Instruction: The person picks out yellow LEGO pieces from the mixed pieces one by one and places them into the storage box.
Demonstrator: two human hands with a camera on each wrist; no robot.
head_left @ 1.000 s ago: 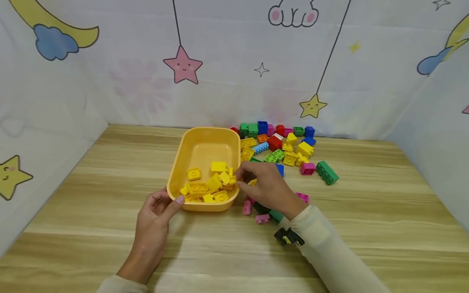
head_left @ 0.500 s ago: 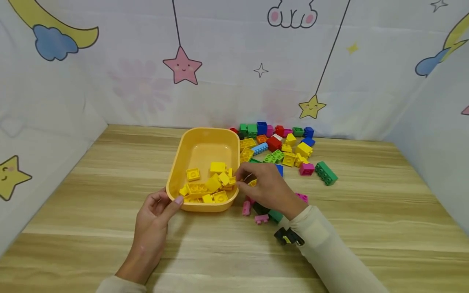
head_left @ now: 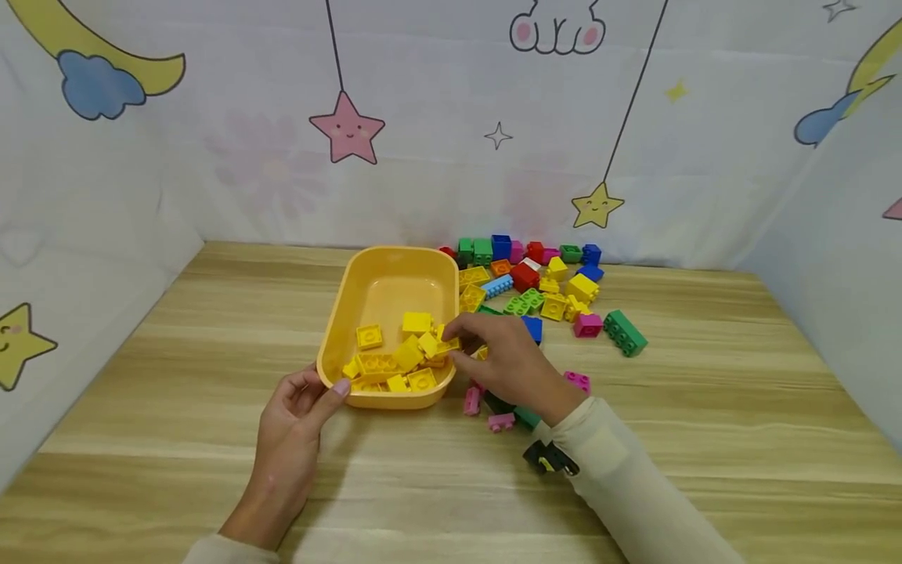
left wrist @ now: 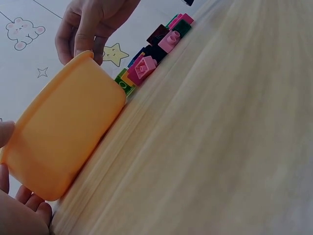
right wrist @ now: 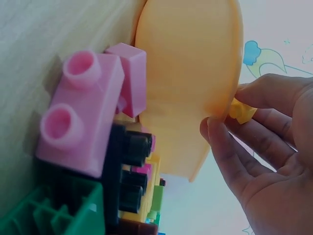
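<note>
A yellow-orange plastic tray (head_left: 402,262) with several yellow toy bricks in its near half stands on the table. My left hand (head_left: 292,431) grips its near left corner, thumb on top of the rim and fingers round the outside. At the right rim is my right hand (head_left: 503,360), its fingertips reaching over the edge. Between its thumb and fingers it pinches a small yellow brick (right wrist: 242,111), seen in the right wrist view. In the left wrist view the tray's outer wall (left wrist: 73,127) hides the bricks inside.
Mixed coloured bricks lie right of the tray, among them a red brick (head_left: 524,276), a green brick (head_left: 625,333) and a yellow brick (head_left: 582,288). Pink bricks (head_left: 501,422) lie under the right forearm. A printed cloth (head_left: 423,188) closes off the table's back.
The fingers of my right hand have moved slightly left, further over the tray's rim, with the small yellow brick. My left hand keeps its grip on the corner.
</note>
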